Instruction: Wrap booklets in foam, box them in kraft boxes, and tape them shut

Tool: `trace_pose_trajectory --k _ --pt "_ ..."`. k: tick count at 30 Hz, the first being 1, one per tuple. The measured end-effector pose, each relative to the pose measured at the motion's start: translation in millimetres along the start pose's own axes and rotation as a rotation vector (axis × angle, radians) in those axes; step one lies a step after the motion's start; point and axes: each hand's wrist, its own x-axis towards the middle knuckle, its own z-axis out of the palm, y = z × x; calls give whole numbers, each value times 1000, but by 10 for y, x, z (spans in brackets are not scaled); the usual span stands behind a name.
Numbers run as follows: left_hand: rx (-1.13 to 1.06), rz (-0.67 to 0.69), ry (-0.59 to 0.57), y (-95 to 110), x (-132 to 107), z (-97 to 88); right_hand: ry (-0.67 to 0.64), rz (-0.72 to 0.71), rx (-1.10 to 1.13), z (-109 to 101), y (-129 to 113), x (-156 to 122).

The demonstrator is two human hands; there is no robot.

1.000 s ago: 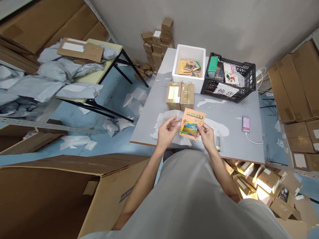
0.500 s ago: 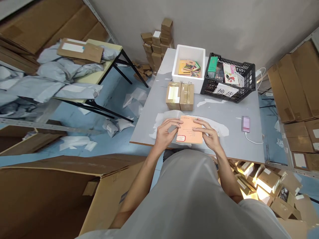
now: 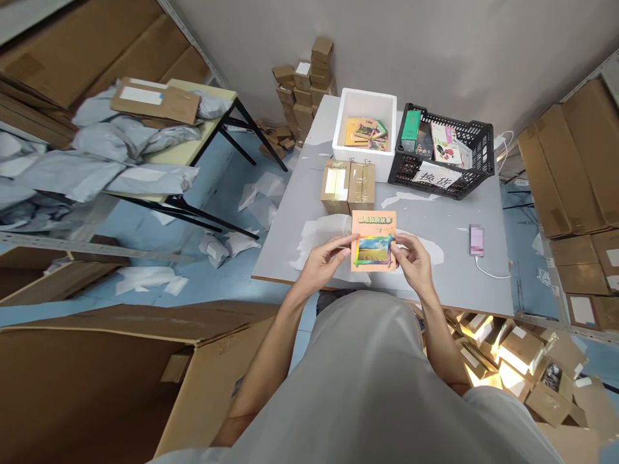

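An orange paperback book [image 3: 373, 222] with a bright landscape picture on its cover is held up over the near edge of the grey table [image 3: 290, 258]. My left hand [image 3: 325, 263] pinches its left edge between fingers and thumb. At the opposite edge, my right hand [image 3: 414, 263] grips the book, thumb on the cover and fingers partly hidden behind. Torn white sheets [image 3: 316, 241] lie on the table under and around the book. Just beyond it stand two taped cardboard boxes [image 3: 362, 187], side by side.
At the table's back are a white foam box [image 3: 341, 132] with booklets and a black plastic crate [image 3: 469, 183] with books. A phone [image 3: 476, 240] with a cable lies at right. Cardboard boxes [image 3: 522, 348] crowd the floor; a side table [image 3: 213, 132] bears grey parcels [image 3: 149, 177].
The book has been turned over: its plain side with a red-framed label showed before, and its picture cover shows now. Both hands have shifted their hold to its side edges.
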Motion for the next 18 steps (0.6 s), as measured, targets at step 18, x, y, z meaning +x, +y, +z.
trace_pose_trajectory --k 18 --pt "123 87 242 195 152 198 -213 337 247 255 145 75"
